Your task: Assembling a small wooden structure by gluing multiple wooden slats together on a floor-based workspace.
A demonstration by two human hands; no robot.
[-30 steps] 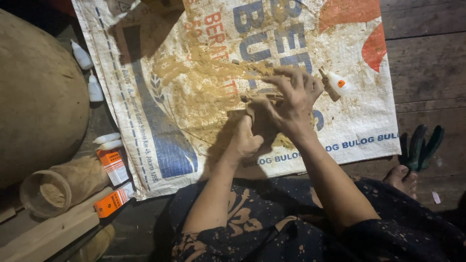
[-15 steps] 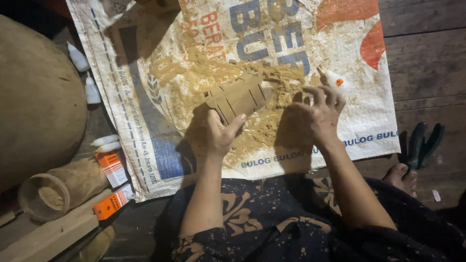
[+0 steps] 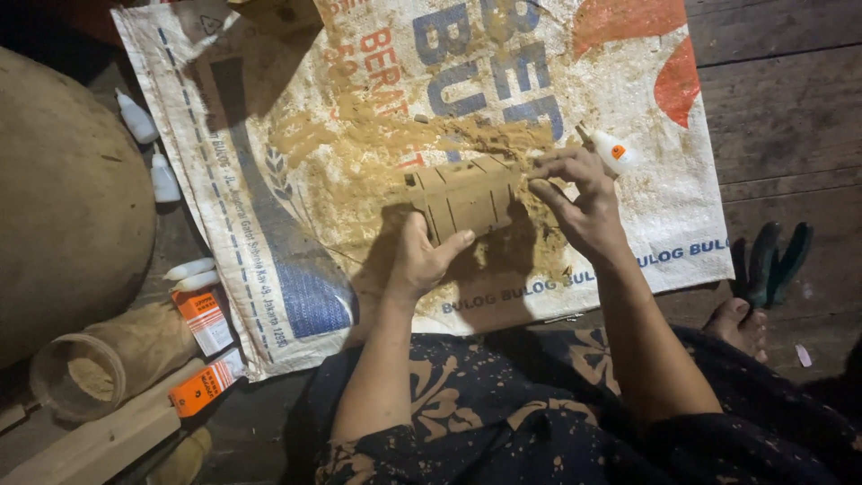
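The person sits on a dark wooden floor [image 3: 790,81] with a woven plastic sack [image 3: 269,180] spread flat in front of the knees. Both hands hold 1 slatted wooden piece [image 3: 467,193], made of narrow strips set side by side, lifted just above a patch of tan sawdust [image 3: 377,171] scattered over the sack's middle. The left hand [image 3: 417,260] grasps the piece from below at its near left corner, thumb pressed against the front edge. The right hand [image 3: 575,202] pinches the right end, fingers curled over the top strip. Just beyond the right hand a small white glue bottle [image 3: 611,151] with an orange mark lies on the sack.

Left of the sack, on the floor, lie 2 more white squeeze bottles [image 3: 148,148], 2 white tubes [image 3: 190,274] and 2 small orange-and-white cartons [image 3: 205,350]. A short hollow bamboo section [image 3: 99,364] holding sawdust rests near them, beside a large rounded brown form [image 3: 63,207] and a pale wooden plank [image 3: 90,440]. At the right, green-handled pliers [image 3: 772,260] lie near the person's bare foot [image 3: 736,325].
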